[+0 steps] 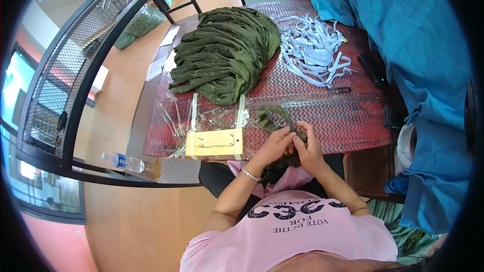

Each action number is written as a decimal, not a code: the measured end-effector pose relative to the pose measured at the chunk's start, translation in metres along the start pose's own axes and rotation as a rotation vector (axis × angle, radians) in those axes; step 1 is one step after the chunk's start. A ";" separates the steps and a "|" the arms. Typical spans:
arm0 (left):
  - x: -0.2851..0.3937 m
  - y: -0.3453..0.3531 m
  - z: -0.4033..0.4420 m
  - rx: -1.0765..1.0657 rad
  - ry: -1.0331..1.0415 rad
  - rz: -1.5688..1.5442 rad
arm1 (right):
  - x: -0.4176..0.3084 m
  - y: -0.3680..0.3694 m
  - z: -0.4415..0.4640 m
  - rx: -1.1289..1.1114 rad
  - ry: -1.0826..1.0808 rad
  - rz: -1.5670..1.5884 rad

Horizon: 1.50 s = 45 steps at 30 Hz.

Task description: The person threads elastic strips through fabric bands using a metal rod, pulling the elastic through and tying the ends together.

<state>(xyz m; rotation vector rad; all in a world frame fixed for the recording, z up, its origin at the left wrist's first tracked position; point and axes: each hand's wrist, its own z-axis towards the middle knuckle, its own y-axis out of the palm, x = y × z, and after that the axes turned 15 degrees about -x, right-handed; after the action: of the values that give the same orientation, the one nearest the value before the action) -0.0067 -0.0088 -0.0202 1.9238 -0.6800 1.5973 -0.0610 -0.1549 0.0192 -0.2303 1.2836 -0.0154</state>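
My left hand (275,146), with a bracelet at the wrist, is closed on a dark green camouflage cloth piece (275,116) at the table's front edge. Beside it, my right hand (310,152) pinches the same cloth, so the fingers of both hands nearly meet. One loop of the cloth lies on the table and the rest hangs over my lap. To the left of my hands, a yellow card (215,143) is taped to the tabletop. Beyond it rests a big heap of gathered green cloth (224,50).
Pale straps (315,50) lie tangled at the back right, near a small dark tool (342,90) and a black case (372,69). Blue curtain cloth (393,20) hangs along the right. A water bottle (123,162) and a black mesh rack (65,65) are at the left.
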 end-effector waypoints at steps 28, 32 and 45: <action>0.060 0.001 0.023 0.294 0.240 -0.483 | -0.032 -0.032 0.022 -0.201 -0.033 -0.242; 0.048 -0.065 0.022 0.547 0.450 -0.461 | -0.014 -0.034 0.008 -0.376 0.223 -0.189; 0.042 -0.040 0.027 0.468 0.262 -0.425 | -0.007 -0.026 0.004 -0.259 0.146 -0.145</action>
<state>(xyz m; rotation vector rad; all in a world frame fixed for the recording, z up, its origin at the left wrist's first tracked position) 0.0472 0.0000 0.0139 1.9400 0.2227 1.7767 -0.0558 -0.1782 0.0315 -0.5523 1.4112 0.0106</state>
